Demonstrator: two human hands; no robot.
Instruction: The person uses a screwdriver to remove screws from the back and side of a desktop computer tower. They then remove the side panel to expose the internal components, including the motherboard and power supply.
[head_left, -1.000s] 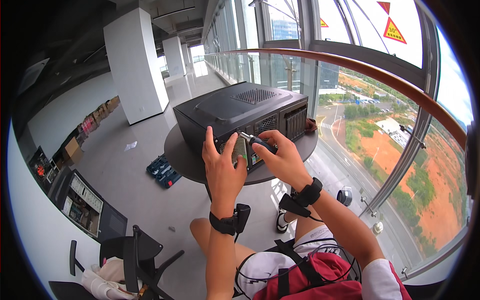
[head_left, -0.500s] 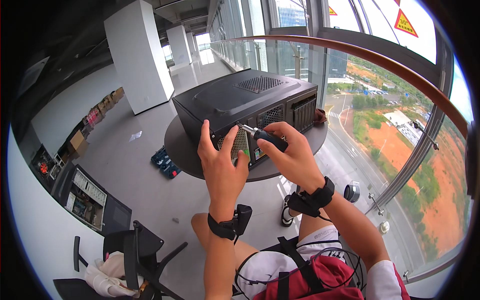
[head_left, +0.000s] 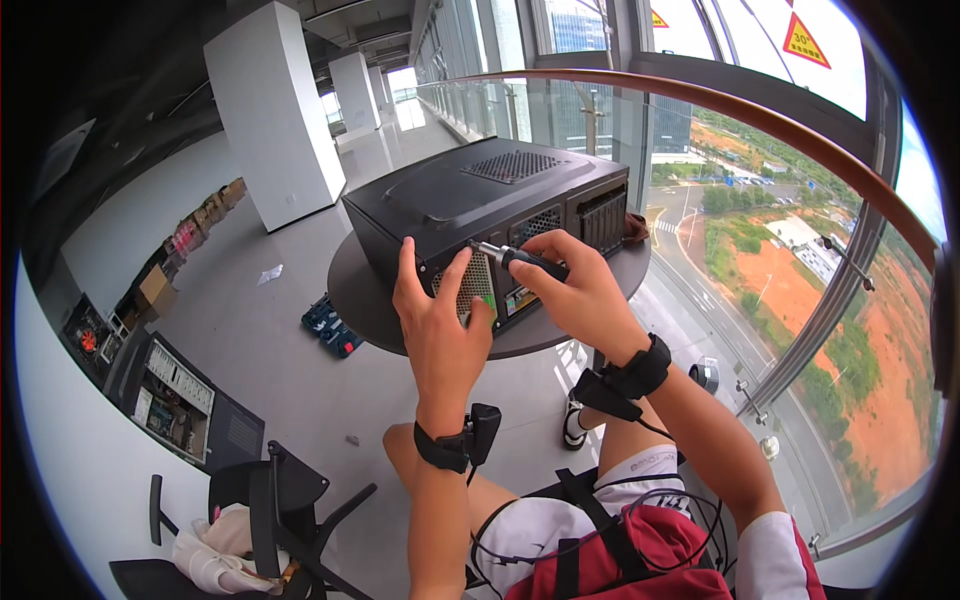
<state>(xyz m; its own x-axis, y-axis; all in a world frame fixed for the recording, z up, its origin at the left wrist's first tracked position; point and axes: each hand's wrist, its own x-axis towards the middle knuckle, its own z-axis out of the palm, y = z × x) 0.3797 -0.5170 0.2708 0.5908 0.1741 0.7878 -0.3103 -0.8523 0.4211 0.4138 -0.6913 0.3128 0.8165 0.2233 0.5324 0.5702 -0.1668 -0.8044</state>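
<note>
Basically, L to R: the floor by the blue tool kit gives room on that side of the round table, and our L hand is spread, gripping nothing we can see, fingertips at the near top edge of the black PC case lying on the tabletop, so we'd best brace there. Our R hand is closed round the screwdriver, tip right by our L fingertip; we should keep the shaft straight, press evenly & mind the narrow strip of tabletop btwn case & rim, w/ the handrail beyond.

screwdriver now at flatter slant
</note>
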